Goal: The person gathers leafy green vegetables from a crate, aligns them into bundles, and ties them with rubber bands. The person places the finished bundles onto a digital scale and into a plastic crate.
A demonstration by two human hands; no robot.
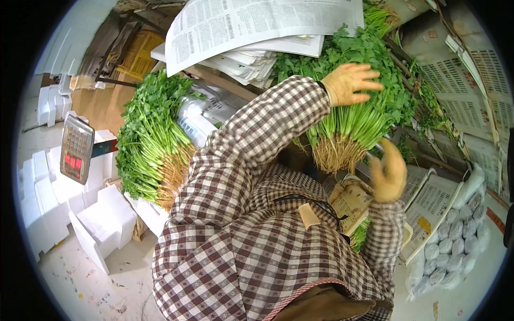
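A large heap of leafy green herbs with long stems and brown roots [349, 124] lies before me, roots towards my body. My left hand [353, 84], its fingers spread, rests on or just over the leaves. Right of the roots is my right hand [388, 170], blurred, thumb and fingers apart, beside a shiny metal part; I see nothing held in it. A second heap of the same rooted greens [154, 140] lies on the left, next to a digital scale display [77, 148] with red digits. Printed newspaper sheets [257, 24] lie on a stack of paper at the top.
White foam boxes [102, 224] stand on the floor at left. A yellow crate [140, 54] is at upper left. A clear plastic bag of grey rounded packs [453, 240] lies at right, beside a newspaper-lined container [431, 212]. Newspaper-covered panels [461, 84] rise at the right.
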